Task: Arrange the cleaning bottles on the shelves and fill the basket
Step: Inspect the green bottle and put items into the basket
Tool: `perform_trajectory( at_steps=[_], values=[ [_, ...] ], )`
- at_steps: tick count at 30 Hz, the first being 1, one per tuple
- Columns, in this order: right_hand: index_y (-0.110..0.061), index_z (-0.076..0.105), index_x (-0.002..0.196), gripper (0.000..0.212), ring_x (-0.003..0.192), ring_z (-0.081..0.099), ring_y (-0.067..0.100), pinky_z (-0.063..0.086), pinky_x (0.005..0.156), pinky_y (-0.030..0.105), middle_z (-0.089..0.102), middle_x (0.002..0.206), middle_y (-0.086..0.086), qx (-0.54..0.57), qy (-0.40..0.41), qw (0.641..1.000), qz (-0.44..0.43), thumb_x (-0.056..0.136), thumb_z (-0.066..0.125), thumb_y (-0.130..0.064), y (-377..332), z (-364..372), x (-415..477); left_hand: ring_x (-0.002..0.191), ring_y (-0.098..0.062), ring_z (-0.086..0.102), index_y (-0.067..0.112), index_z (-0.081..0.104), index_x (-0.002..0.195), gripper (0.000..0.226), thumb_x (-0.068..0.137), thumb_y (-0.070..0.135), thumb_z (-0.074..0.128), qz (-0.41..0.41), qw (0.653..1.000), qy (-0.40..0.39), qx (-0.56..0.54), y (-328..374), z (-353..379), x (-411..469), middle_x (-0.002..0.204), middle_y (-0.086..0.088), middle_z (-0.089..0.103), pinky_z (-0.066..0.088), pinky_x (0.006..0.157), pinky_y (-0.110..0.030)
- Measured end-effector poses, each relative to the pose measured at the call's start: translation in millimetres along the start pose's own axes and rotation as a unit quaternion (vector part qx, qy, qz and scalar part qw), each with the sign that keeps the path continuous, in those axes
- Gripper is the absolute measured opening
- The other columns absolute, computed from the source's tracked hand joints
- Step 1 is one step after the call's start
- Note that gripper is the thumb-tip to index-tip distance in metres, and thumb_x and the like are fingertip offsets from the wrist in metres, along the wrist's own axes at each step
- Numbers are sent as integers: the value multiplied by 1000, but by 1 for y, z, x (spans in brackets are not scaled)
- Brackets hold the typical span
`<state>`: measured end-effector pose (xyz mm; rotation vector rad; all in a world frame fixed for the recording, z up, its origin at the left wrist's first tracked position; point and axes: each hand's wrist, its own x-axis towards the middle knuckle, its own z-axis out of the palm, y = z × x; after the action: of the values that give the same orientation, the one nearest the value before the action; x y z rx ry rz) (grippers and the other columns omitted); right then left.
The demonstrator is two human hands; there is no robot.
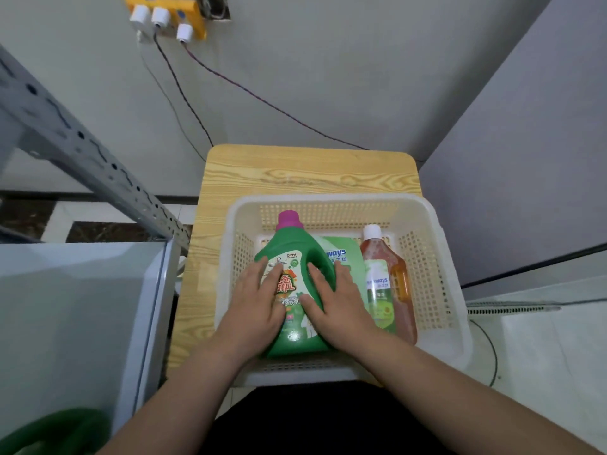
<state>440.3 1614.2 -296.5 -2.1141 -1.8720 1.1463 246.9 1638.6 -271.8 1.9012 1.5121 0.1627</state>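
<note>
In basket [423, 257]: two bottles [292, 247] [402, 290], one pouch [345, 257]

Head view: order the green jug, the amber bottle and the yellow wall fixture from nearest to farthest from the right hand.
1. green jug: under the right hand, touching it.
2. amber bottle: just to the hand's right, in the basket.
3. yellow wall fixture: high on the far wall, upper left.
</note>
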Motion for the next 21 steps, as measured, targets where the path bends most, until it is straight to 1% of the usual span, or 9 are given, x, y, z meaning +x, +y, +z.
perform_trajectory(
  at_steps=[2,4,7,10,12,15,17,19,21],
  values=[
    [-37,4,164,72,158,-14,31,-2,128,46,-14,170,18,2,3,1000,-16,103,31,-63,-7,14,1,157,-30,-5,21,20,162,71,97,46,33,19,997,-6,75,-2,5,-2,170,-10,3,6,127,-50],
    [-32,4,165,70,158,-13,32,-1,128,45,-16,170,19,17,3,1000,-17,106,32,-58,-6,23,0,157,-33,-10,22,14,163,75,95,54,21,32,987,-10,155,-3,10,-3,171,-11,-1,5,126,-52],
    [-34,5,165,72,158,-12,29,0,128,42,-17,170,15,20,-11,1000,-15,104,32,-63,0,23,2,157,-33,-9,21,14,164,76,95,54,22,34,982,-3,187,-2,12,-5,171,-12,0,5,126,-52],
    [-38,3,164,77,159,-10,27,2,126,41,-19,170,12,-3,-50,998,-28,101,32,-69,8,15,4,157,-32,-7,22,16,163,80,91,56,17,24,980,0,196,1,12,-7,171,-11,1,7,126,-52],
    [-39,1,164,80,159,-9,26,3,126,39,-17,171,11,-24,-78,995,-51,99,34,-72,16,6,1,158,-32,-5,23,18,163,75,94,51,27,10,980,8,199,6,14,-9,171,-10,3,8,126,-54],
    [-34,4,165,83,159,3,23,9,127,37,1,172,9,-88,-103,985,-104,99,39,-69,34,-14,-9,157,-34,-2,25,17,163,66,103,43,37,-30,973,13,227,20,23,-18,172,-8,3,11,124,-57],
    [-29,12,165,82,153,20,24,21,124,37,21,167,9,-139,-122,972,-147,99,44,-65,48,-30,-21,157,-35,4,26,21,162,63,104,44,38,-54,968,17,243,37,32,-31,171,-8,7,14,123,-58],
    [-26,25,162,76,145,35,25,34,117,38,38,158,8,-170,-142,958,-184,98,52,-59,61,-48,-34,155,-37,16,23,32,158,58,104,40,42,-70,968,22,238,56,43,-50,168,-9,23,23,120,-58],
    [-25,41,154,64,139,43,23,41,111,39,49,151,4,-186,-150,945,-221,98,56,-51,73,-64,-45,147,-39,35,17,45,151,54,100,33,51,-76,971,39,222,77,54,-73,156,-10,45,37,114,-56]
  ],
)
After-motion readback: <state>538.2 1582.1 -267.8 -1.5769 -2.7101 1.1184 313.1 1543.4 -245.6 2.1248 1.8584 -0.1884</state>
